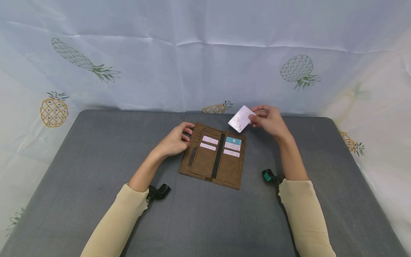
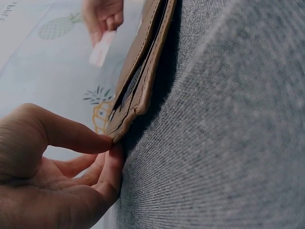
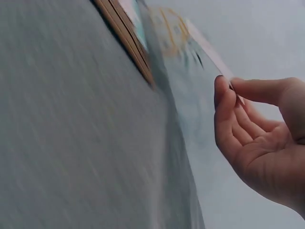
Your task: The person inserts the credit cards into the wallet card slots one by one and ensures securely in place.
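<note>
A brown wallet (image 1: 200,167) lies unfolded on the grey table, with a dark strip down its middle. Several pale pink cards (image 1: 232,153) and one blue card (image 1: 233,140) stick out of its slots. At the wallet's left edge, my left hand (image 1: 176,140) pinches the corner between thumb and fingers, as the left wrist view shows. My right hand (image 1: 268,119) pinches a pale pink card (image 1: 240,119) by one corner, above the wallet's upper right corner and apart from it. The right wrist view shows this card nearly edge-on.
The grey table (image 1: 106,171) ends at the back against a pale curtain (image 1: 160,75) printed with pineapples. Black wrist devices (image 1: 158,192) sit below both forearms, at the cuffs of beige sleeves (image 1: 117,221).
</note>
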The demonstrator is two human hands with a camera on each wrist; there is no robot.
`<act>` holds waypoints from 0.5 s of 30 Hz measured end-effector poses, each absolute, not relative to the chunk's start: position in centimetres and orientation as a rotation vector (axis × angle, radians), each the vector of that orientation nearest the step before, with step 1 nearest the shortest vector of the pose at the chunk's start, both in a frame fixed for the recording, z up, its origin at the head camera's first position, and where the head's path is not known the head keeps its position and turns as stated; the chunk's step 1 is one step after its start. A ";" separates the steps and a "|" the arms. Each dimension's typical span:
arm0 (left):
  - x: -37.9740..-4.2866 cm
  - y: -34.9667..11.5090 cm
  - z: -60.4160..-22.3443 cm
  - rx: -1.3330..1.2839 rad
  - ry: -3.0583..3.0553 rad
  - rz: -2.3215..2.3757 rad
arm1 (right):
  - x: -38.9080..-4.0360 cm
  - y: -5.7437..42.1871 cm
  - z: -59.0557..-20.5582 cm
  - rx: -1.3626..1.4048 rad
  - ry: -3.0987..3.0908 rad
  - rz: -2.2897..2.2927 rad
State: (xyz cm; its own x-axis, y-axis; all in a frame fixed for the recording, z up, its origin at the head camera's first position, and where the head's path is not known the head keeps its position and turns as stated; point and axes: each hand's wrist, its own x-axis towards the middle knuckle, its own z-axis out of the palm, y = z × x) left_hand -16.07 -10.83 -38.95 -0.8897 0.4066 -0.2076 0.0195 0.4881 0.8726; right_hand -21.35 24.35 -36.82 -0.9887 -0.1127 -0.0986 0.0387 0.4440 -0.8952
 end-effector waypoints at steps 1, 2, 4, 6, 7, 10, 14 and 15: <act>-16.1 -10.8 -38.9 0.358 2.351 1.371 | -21.3 23.6 -36.9 -0.080 2.520 -1.607; -16.1 -10.9 -38.9 0.354 2.352 1.371 | -21.2 22.8 -37.0 -0.098 2.502 -1.620; -16.0 -10.9 -38.9 0.350 2.352 1.368 | -21.1 21.6 -37.2 -0.124 2.472 -1.633; -16.0 -10.9 -38.9 0.357 2.354 1.365 | -20.9 20.6 -37.4 -0.148 2.452 -1.638; -16.0 -10.9 -38.9 0.356 2.354 1.365 | -20.8 20.2 -37.5 -0.161 2.445 -1.636; -16.0 -10.9 -39.0 0.367 2.351 1.370 | -20.4 19.2 -37.8 -0.192 2.441 -1.631; -16.0 -11.0 -38.9 0.373 2.344 1.379 | -20.0 18.3 -37.7 -0.228 2.424 -1.615; -15.9 -11.0 -38.9 0.375 2.343 1.379 | -20.0 18.2 -37.7 -0.234 2.415 -1.614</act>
